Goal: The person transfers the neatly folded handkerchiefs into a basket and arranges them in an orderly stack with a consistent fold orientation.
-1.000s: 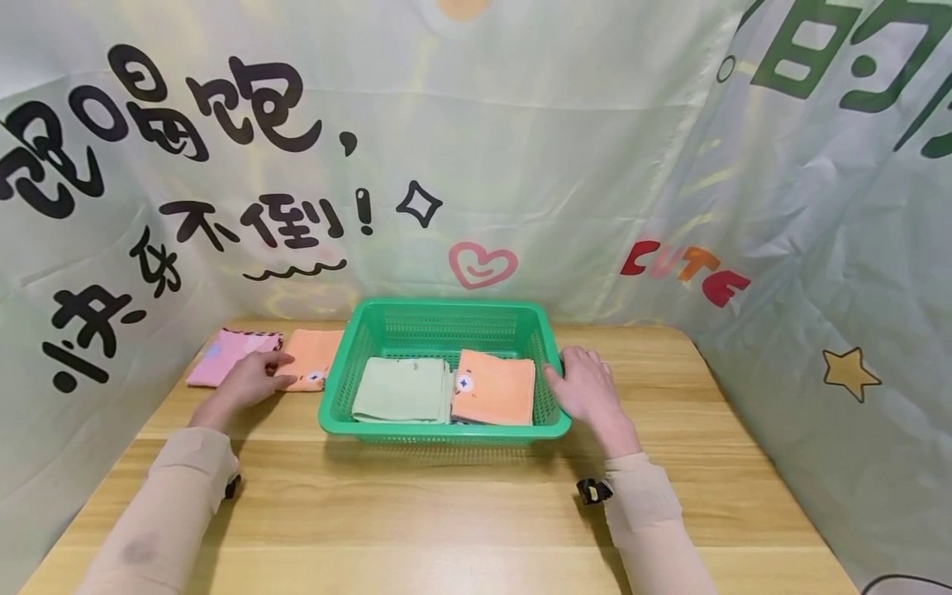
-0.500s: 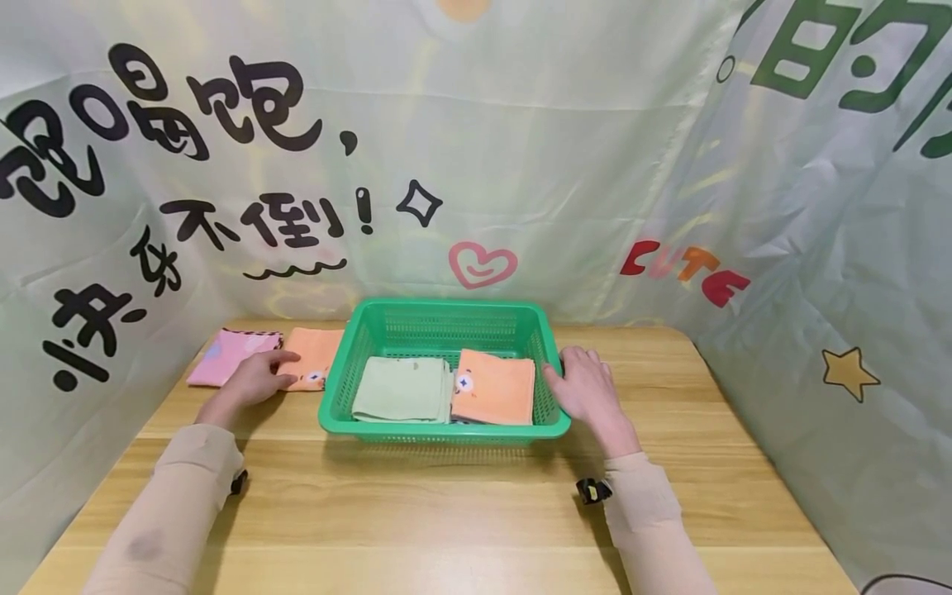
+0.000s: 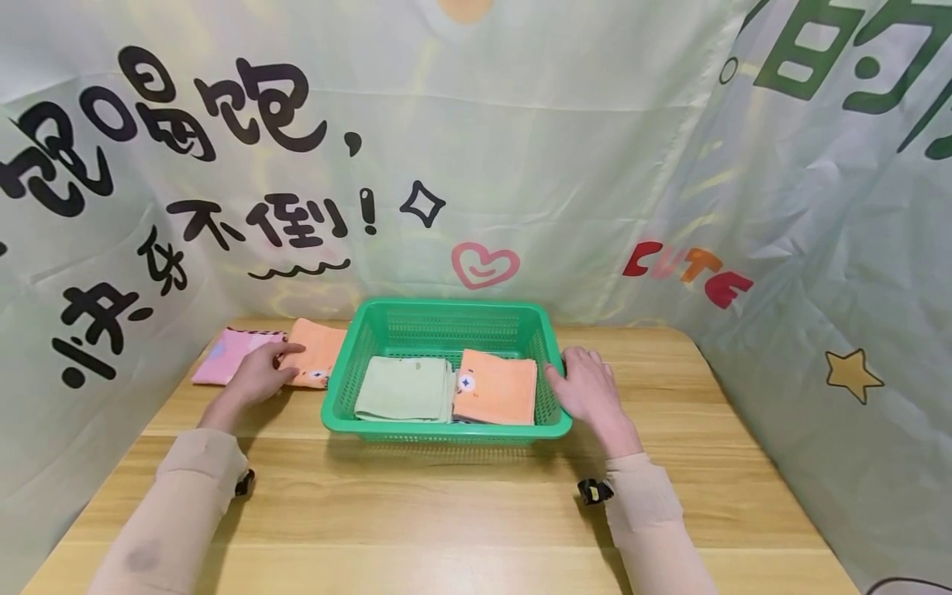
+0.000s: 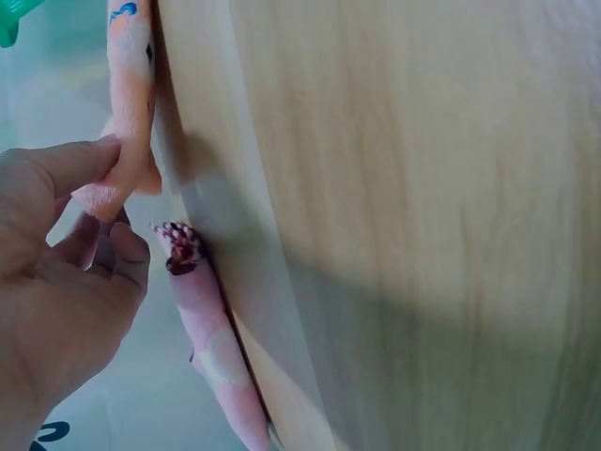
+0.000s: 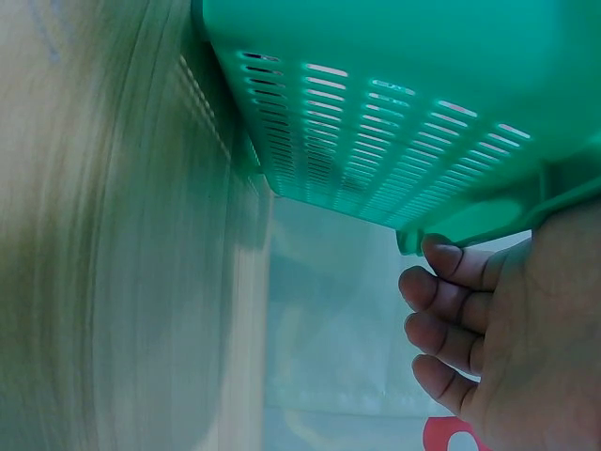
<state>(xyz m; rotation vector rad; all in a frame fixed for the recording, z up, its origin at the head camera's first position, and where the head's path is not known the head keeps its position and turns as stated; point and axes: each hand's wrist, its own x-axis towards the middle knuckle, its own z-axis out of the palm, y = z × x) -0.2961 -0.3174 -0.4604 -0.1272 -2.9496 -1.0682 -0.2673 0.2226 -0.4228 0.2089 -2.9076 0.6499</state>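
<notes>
My left hand (image 3: 256,376) pinches the left edge of a folded orange towel (image 3: 318,347) with a small face print. In the left wrist view this towel (image 4: 131,85) is gripped at its lower end, thumb on one side and fingers on the other. Beside it on the table lies a folded pink towel (image 3: 232,355) with a dark patterned edge. At the right side of a green plastic basket (image 3: 446,430), my right hand (image 3: 587,388) holds the rim; in the right wrist view its fingers (image 5: 441,254) curl beneath that rim. Inside are folded green (image 3: 405,388) and orange (image 3: 497,388) towels.
The wooden table (image 3: 446,512) carries everything. A printed fabric backdrop (image 3: 580,165) rises close behind the basket and along both sides. The basket stands between the hands, near the back edge.
The orange towel's left part is now lifted and tilted by my left hand, where before it lay flat. My right hand stays at the basket rim. The head view has shifted slightly.
</notes>
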